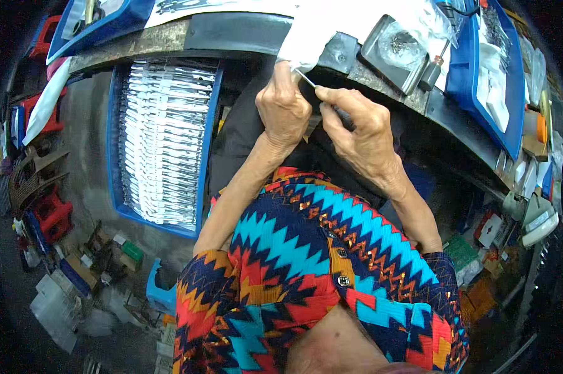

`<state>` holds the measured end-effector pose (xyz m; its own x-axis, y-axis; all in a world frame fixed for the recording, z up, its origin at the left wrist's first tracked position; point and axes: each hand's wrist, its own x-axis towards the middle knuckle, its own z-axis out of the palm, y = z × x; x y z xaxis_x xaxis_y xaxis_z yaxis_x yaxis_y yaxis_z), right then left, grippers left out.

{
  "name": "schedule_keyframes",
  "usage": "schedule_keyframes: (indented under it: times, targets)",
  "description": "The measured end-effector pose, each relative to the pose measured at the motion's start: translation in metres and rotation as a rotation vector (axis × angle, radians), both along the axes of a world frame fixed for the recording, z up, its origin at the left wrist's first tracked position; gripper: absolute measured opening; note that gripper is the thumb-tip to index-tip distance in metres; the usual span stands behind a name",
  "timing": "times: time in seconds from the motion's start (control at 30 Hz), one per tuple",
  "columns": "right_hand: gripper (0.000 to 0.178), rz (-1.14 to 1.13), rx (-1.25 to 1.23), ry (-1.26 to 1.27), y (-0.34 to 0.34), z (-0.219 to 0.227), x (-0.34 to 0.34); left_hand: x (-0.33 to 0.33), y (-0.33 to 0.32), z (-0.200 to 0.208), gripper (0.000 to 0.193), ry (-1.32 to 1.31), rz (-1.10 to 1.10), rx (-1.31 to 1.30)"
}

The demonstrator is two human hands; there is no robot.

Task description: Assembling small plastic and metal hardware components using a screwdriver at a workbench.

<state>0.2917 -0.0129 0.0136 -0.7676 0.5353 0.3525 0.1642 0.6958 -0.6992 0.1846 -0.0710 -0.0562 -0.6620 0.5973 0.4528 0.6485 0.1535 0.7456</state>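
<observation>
Both of my hands meet at the bench's near edge, in front of my patterned shirt. My left hand (284, 105) is closed, its fingers pinched at the edge beneath a bright white area; what it holds is too hidden and glaring to name. My right hand (361, 131) is closed around a slim metal rod-like tool (307, 80), whose thin tip points up and left to my left fingertips. Part of the tool is hidden in my right palm. Just beyond my right fingers, a small dark metal block (339, 52) sits at the bench edge.
A blue crate (206, 146) of long shiny metal parts in rows stands at left, below the bench (238, 31). To the right lie a dark tray (376, 59) with a plastic bag of small pieces, a screwdriver (431, 73) and a blue bin (461, 81). Another blue bin (97, 34) is upper left.
</observation>
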Motion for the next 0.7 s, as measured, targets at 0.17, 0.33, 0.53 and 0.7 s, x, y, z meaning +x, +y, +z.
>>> schedule_keyframes:
  times: [0.17,0.33,0.53,0.7]
  targets:
    - [0.017,-0.123,-0.328,-0.068,-0.008,0.009,0.0,0.001,0.001,-0.001,0.005,0.016,0.023,0.013]
    - [0.019,-0.147,-0.818,-0.064,-0.001,0.008,0.003,0.002,0.001,-0.002,0.006,0.074,0.054,0.001]
    - [0.024,-0.2,-1.324,0.092,0.002,0.011,0.003,0.002,0.003,-0.001,0.006,0.098,0.058,-0.001]
    - [0.027,-0.168,-1.583,0.155,0.009,0.006,0.007,0.003,0.003,-0.001,0.006,0.12,0.068,-0.018]
